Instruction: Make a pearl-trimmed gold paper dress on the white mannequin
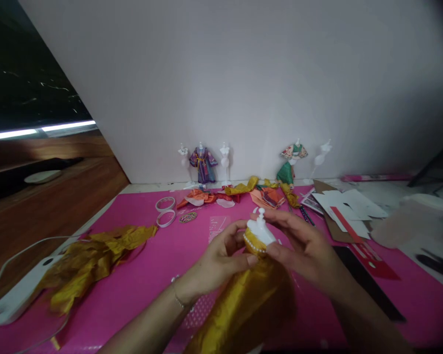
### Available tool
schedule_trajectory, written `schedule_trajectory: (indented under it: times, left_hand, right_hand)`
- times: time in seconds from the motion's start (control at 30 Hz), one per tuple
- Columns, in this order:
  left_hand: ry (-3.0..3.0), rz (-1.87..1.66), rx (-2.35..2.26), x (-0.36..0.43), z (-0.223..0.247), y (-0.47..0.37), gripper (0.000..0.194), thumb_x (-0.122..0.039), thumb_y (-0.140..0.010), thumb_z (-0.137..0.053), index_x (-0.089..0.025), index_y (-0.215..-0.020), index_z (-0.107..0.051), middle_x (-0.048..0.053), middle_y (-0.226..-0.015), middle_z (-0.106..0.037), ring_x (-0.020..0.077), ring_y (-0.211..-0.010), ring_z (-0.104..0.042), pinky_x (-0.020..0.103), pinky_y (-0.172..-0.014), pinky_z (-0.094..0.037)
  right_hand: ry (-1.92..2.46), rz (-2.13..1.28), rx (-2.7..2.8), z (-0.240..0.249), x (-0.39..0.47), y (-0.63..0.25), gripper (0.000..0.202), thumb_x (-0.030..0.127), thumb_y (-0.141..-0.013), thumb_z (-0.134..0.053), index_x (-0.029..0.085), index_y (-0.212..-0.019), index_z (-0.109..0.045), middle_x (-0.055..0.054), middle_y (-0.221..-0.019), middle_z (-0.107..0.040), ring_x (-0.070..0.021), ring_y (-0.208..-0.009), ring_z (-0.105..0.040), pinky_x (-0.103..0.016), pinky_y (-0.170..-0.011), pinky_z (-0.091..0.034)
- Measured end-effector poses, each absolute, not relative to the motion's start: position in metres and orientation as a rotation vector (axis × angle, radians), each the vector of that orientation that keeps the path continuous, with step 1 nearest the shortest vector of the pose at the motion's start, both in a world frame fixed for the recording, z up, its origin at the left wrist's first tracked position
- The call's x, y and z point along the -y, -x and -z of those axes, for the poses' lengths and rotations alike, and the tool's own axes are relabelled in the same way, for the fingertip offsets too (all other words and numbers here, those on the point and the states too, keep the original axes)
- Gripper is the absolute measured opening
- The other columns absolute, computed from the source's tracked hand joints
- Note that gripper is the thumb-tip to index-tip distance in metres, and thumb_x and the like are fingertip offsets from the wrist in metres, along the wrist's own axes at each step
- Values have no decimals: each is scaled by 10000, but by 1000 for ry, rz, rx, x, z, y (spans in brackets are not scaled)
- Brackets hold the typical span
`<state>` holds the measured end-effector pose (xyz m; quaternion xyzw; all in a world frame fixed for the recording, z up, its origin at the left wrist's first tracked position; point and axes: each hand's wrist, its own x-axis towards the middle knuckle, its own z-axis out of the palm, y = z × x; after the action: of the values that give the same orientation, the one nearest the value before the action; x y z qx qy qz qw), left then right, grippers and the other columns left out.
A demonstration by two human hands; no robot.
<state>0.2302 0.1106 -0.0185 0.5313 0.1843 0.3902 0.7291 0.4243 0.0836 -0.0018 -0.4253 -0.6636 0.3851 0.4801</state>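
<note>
A small white dress-form mannequin (258, 230) is held upright, slightly tilted, between my two hands. It wears a gold dress (256, 300) with a band of white beads around the bust; the long skirt hangs down toward me. My left hand (221, 253) grips the left side at the waist and bodice, thumb in front. On the other side my right hand (306, 246) presses its thumb near the beaded edge, with its fingers curled behind the mannequin's shoulder. The fingertips behind the form are partly hidden.
Crumpled gold fabric (107, 250) lies at left beside a white power strip (25, 290). Tape rolls (166, 218) sit mid-left. Small dressed mannequins (203, 164) and fabric scraps (268, 196) line the wall. White paper (343, 204) and a black strip (369, 282) lie at right.
</note>
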Motion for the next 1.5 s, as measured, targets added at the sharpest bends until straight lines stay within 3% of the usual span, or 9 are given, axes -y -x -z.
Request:
schedule_trajectory:
  times: [0.23,0.4,0.6,0.83,1.0,1.1,1.23,1.37,1.5]
  left_hand:
    - [-1192,-846,-394,-125,32,-227,461,-171,-807,-727,-254,-1234,-576,16,-1020,-668,167,-912,-612,278,-790,-444]
    - [-1034,-838,-410,-127,48,-225,516,-241,-780,-762,-230,-1258,-566,67,-1100,-676,224,-991,-643,349,-887,-444]
    - [-837,-819,-351,-119,68,-220,532,-240,-786,-735,-188,-1290,-571,117,-1162,-690,290,-1130,-628,406,-996,-412]
    - [-742,-815,-316,-106,92,-219,528,-239,-787,-720,-166,-1293,-590,132,-1173,-697,304,-1160,-619,426,-1031,-402]
    - [-704,-784,-287,-98,99,-219,551,-262,-796,-716,-171,-1322,-578,145,-1231,-677,314,-1189,-603,451,-1059,-382]
    - [-717,-834,-290,-96,105,-219,626,-275,-757,-767,-190,-1342,-562,136,-1246,-673,315,-1206,-593,452,-1074,-371]
    - [-733,-875,-349,-93,109,-217,543,-291,-807,-733,-192,-1321,-589,134,-1229,-682,310,-1210,-591,446,-1076,-367]
    - [-770,-879,-370,-89,105,-215,553,-302,-804,-739,-209,-1328,-587,115,-1226,-678,310,-1217,-579,432,-1067,-370]
    - [-832,-927,-367,-87,101,-217,535,-319,-796,-753,-229,-1303,-606,87,-1214,-674,283,-1200,-577,380,-1037,-380]
  right_hand:
    - [1082,-747,1717,3,-99,-419,419,361,-806,-725,262,-1203,-633,-60,-1269,-664,-278,-1227,-577,-443,-1043,-470]
    - [1064,-866,1681,14,-107,-423,393,395,-882,-635,279,-1255,-599,-51,-1325,-632,-238,-1252,-562,-426,-1061,-453]
    - [1192,-1009,1449,54,-96,-432,213,392,-864,-649,220,-989,-670,-55,-1023,-731,-220,-1013,-681,-391,-941,-532]
    - [1239,-1176,1600,71,-76,-420,305,385,-884,-624,215,-1136,-652,-103,-1184,-700,-251,-1131,-636,-462,-1007,-478]
    - [1143,-1318,1586,80,-77,-415,260,340,-889,-607,211,-1114,-631,-103,-1194,-686,-236,-1115,-633,-424,-996,-477]
    - [1142,-1395,1529,87,-77,-413,234,344,-875,-610,209,-1064,-630,-88,-1111,-702,-244,-1054,-649,-405,-931,-499]
    - [1247,-1332,1498,91,-74,-411,185,355,-832,-644,206,-941,-640,-38,-911,-691,-223,-882,-648,-346,-775,-498]
    - [1337,-1214,1434,90,-69,-411,180,342,-775,-670,208,-729,-557,27,-686,-556,-156,-665,-541,-268,-604,-420]
    - [1382,-1122,1456,82,-64,-412,237,339,-781,-642,223,-659,-474,42,-636,-495,-141,-620,-483,-257,-569,-383]
